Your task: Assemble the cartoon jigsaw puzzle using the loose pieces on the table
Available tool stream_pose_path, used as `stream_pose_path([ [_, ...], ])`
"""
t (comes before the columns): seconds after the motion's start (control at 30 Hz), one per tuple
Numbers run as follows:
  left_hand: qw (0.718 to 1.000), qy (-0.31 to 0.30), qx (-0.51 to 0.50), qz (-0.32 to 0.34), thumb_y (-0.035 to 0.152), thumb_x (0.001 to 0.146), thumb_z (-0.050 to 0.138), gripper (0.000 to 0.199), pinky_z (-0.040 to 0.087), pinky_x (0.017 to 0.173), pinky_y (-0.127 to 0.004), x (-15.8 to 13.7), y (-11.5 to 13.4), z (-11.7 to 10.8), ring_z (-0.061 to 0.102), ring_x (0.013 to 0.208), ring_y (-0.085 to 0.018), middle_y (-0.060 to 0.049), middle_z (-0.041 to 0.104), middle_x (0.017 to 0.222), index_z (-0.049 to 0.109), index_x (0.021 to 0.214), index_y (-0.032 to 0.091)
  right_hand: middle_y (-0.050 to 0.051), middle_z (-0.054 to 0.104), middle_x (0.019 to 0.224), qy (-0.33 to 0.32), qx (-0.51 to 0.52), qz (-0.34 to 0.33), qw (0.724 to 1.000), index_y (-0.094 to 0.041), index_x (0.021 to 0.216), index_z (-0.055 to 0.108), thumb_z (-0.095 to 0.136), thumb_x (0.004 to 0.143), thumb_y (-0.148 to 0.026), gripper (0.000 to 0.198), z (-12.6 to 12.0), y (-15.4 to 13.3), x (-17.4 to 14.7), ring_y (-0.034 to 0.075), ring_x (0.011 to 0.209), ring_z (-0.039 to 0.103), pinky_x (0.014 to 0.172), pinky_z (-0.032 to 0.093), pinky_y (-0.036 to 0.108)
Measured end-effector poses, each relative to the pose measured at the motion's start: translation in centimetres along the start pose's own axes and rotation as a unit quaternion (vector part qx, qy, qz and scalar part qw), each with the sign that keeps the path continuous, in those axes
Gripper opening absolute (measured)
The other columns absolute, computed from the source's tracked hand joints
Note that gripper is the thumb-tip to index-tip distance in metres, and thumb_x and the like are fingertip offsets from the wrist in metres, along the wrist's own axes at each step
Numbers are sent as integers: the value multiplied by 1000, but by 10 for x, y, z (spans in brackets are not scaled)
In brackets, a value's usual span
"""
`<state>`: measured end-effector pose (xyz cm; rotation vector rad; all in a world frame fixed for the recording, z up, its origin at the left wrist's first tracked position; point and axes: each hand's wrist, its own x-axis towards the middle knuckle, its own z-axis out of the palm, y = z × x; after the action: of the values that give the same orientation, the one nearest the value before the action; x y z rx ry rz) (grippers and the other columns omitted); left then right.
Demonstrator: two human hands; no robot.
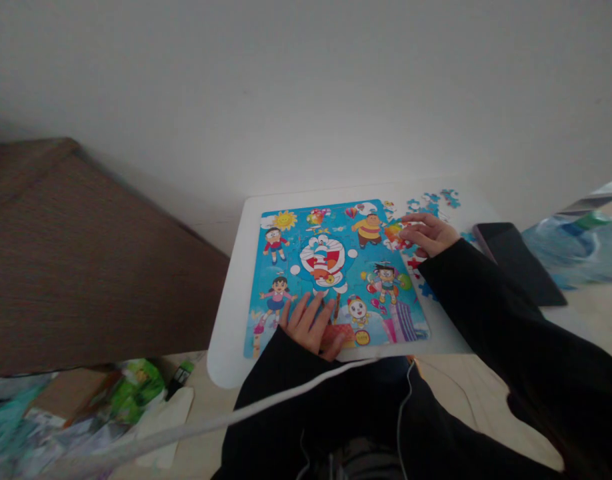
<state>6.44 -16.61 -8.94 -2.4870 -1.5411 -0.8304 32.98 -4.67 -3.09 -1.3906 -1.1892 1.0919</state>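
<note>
A blue jigsaw puzzle (286,267) with cartoon figures lies on a small white table (229,320). A big white-and-blue cat figure fills its middle, where a few patches look mismatched. My left hand (310,325) rests on the puzzle's lower edge, fingers spread. At the upper right edge my right hand (427,233) has thumb and fingers pinched at a yellow-orange puzzle piece (393,232); the fingers partly hide it. Loose pieces (431,203) are scattered along the board's right side, some below my right hand.
A dark phone (519,263) lies on the right of the table, by a clear plastic bag (586,247). Brown furniture (96,267) stands at left. Bags and packaging (136,390) lie on the floor. A white cable (266,403) crosses in front of me.
</note>
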Motion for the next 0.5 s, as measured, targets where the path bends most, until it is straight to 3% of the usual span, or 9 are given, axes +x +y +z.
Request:
stream_pose_path([
  [0.17,999,-33,8,-12,47,86,54,50,34,102,-48,17,-1,8,53,120,-31,-13,56,131,57,125,17,0,65,72,-37,-22,-49,998,-20,97,64,71,63,-38,39,22,-7,17,10,51,54,37,32,20],
  [0.27,999,-31,7,-11,48,87,51,50,34,101,-49,19,-5,12,54,119,-31,-13,57,130,56,126,16,1,67,77,-10,-33,-36,999,-21,91,65,71,65,-39,32,32,-4,23,10,54,56,40,39,21],
  [0.5,1000,0,4,-22,42,89,51,42,35,102,-46,11,-13,8,57,116,-30,-12,63,122,60,121,16,1,67,75,61,-45,-22,997,-23,84,63,70,68,-40,25,19,4,36,14,63,61,46,42,23],
])
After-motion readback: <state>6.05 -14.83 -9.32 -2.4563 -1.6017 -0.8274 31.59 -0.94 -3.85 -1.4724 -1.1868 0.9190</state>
